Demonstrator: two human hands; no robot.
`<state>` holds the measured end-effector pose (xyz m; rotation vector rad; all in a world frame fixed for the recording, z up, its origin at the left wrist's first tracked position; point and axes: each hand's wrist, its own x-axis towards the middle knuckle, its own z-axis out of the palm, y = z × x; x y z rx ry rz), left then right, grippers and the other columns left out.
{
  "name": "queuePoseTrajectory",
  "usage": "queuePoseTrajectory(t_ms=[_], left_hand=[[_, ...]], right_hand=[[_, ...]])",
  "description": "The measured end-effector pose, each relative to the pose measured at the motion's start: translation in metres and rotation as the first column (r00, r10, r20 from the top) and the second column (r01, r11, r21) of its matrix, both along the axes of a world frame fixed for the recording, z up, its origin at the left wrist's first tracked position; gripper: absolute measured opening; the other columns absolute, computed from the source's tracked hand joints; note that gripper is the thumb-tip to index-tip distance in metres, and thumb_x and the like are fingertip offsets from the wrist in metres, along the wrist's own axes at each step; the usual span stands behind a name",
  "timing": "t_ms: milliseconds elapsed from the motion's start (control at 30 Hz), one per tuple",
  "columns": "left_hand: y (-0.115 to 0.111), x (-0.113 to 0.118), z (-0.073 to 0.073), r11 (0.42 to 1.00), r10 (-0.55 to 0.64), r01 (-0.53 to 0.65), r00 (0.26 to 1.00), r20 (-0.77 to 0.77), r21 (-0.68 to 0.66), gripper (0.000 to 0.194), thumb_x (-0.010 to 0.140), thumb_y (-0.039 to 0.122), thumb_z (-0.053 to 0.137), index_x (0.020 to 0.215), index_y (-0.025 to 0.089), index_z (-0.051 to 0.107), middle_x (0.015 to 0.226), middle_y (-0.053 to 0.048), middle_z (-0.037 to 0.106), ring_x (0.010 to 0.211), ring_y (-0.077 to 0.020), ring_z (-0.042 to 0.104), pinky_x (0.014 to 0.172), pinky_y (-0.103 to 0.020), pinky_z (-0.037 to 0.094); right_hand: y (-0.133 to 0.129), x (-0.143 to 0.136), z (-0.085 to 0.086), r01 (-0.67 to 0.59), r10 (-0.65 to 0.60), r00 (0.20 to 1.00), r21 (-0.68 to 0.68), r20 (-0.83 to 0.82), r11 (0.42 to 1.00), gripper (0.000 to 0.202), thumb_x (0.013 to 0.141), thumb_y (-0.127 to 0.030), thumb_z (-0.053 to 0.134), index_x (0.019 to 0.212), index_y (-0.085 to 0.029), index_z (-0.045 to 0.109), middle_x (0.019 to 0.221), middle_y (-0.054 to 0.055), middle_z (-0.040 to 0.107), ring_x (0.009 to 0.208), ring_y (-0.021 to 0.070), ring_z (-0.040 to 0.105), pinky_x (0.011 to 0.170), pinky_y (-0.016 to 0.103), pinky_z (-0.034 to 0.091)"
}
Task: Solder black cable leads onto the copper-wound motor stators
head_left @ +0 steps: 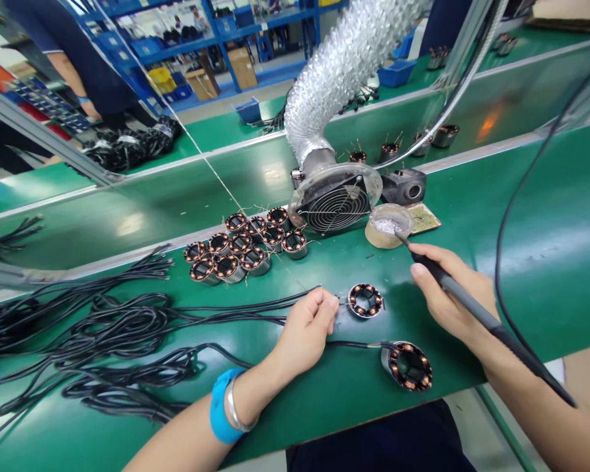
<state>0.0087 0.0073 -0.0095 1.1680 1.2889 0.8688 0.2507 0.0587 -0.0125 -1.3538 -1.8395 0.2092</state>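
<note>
Left hand (pixel 307 324): pinching black cable (pixel 270 305), nearside of fan (pixel 337 206).
Right hand (pixel 455 295): apart, gripping soldering iron (pixel 467 300).
Coil ring (pixel 365 289): seemingly rigid, wires fragile; best held by rim.

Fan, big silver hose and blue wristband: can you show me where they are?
Fan (pixel 338 208): head view, on its round front grille.
Silver hose (pixel 327 75): head view, on its crinkly side.
Blue wristband (pixel 219 408): head view, on the wide band.
</note>
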Motion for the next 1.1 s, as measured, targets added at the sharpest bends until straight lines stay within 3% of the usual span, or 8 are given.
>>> queuePoseTrajectory(t_ms=[67, 167, 267, 367, 567, 700, 900, 1100], left_hand=[[0.001, 0.0, 0.001, 1.0, 0.003, -0.003, 1.0, 0.005, -0.019, 0.042, 0.09, 0.055, 0.05, 0.068, 0.019, 0.048, 0.055, 0.005, 0.045, 0.051, -0.0094, 0.035, 0.052, -0.023, 0.03], [0.003, -0.001, 0.005, 0.996, 0.004, 0.001, 0.998, 0.061, -0.091, 0.04, 0.085, 0.054, 0.056, 0.068, 0.019, 0.047, 0.053, 0.006, 0.044, 0.049, -0.0085, 0.033, 0.05, -0.022, 0.027], [0.005, -0.002, 0.009, 0.991, 0.013, 0.001, 0.994, 0.106, -0.131, 0.036, 0.078, 0.05, 0.064, 0.07, 0.019, 0.048, 0.053, 0.007, 0.042, 0.048, -0.0075, 0.032, 0.049, -0.021, 0.025], [0.006, -0.002, 0.009, 0.991, 0.033, -0.016, 0.991, 0.126, -0.133, 0.035, 0.076, 0.048, 0.068, 0.073, 0.018, 0.052, 0.056, 0.007, 0.043, 0.048, -0.0067, 0.032, 0.048, -0.02, 0.025], [0.008, -0.004, 0.005, 0.989, 0.05, -0.023, 0.982, 0.182, -0.147, 0.039, 0.072, 0.051, 0.073, 0.08, 0.017, 0.058, 0.058, 0.006, 0.047, 0.05, -0.0067, 0.034, 0.049, -0.02, 0.026], [0.009, -0.005, 0.004, 0.986, 0.045, -0.013, 0.981, 0.191, -0.167, 0.039, 0.07, 0.05, 0.075, 0.078, 0.017, 0.058, 0.058, 0.007, 0.045, 0.051, -0.0068, 0.033, 0.051, -0.021, 0.026], [0.01, -0.004, 0.004, 0.995, 0.029, -0.014, 0.989, 0.145, -0.1, 0.035, 0.071, 0.046, 0.076, 0.075, 0.015, 0.059, 0.063, 0.004, 0.05, 0.057, -0.0082, 0.038, 0.055, -0.021, 0.03], [0.01, -0.01, 0.012, 0.992, 0.04, -0.023, 0.99, 0.136, -0.127, 0.036, 0.07, 0.044, 0.077, 0.082, 0.016, 0.059, 0.058, 0.007, 0.047, 0.045, -0.0051, 0.033, 0.046, -0.02, 0.025]], right_hand=[[-0.004, -0.003, 0.001, -0.007, 0.01, 0.998, 0.039, -0.056, 0.999, 0.027, 0.095, -0.034, 0.057, 0.119, -0.023, 0.064, 0.089, 0.004, 0.073, 0.061, 0.0164, 0.067, 0.064, 0.029, 0.055], [-0.008, -0.019, 0.008, -0.246, 0.251, 0.961, 0.052, -0.119, 0.968, 0.021, 0.095, -0.022, 0.058, 0.115, -0.023, 0.064, 0.085, 0.001, 0.072, 0.062, 0.0134, 0.067, 0.063, 0.025, 0.054], [-0.006, -0.041, 0.016, -0.534, 0.535, 0.839, 0.042, -0.096, 0.845, 0.014, 0.09, -0.014, 0.06, 0.102, -0.02, 0.064, 0.085, 0.002, 0.07, 0.072, 0.0142, 0.065, 0.067, 0.025, 0.053], [-0.001, -0.057, 0.021, -0.651, 0.652, 0.755, 0.039, -0.067, 0.758, 0.015, 0.087, -0.011, 0.058, 0.099, -0.019, 0.062, 0.079, 0.001, 0.066, 0.07, 0.0143, 0.059, 0.064, 0.026, 0.051], [0.0, -0.062, 0.016, -0.627, 0.631, 0.775, 0.161, 0.03, 0.762, 0.022, 0.086, -0.008, 0.051, 0.103, -0.018, 0.06, 0.075, 0.002, 0.063, 0.063, 0.0158, 0.052, 0.059, 0.028, 0.047], [-0.003, -0.064, 0.014, -0.643, 0.654, 0.756, 0.171, -0.011, 0.746, 0.029, 0.086, -0.005, 0.049, 0.11, -0.018, 0.059, 0.077, 0.002, 0.064, 0.064, 0.0149, 0.053, 0.06, 0.026, 0.048], [-0.003, -0.064, 0.016, -0.696, 0.708, 0.704, 0.143, -0.052, 0.703, 0.025, 0.086, -0.003, 0.051, 0.104, -0.017, 0.06, 0.075, 0.001, 0.065, 0.061, 0.0126, 0.052, 0.057, 0.023, 0.045], [-0.002, -0.059, 0.012, -0.655, 0.668, 0.737, 0.134, -0.102, 0.743, 0.025, 0.085, -0.003, 0.054, 0.105, -0.018, 0.058, 0.075, -0.001, 0.063, 0.062, 0.0121, 0.051, 0.059, 0.025, 0.046]])
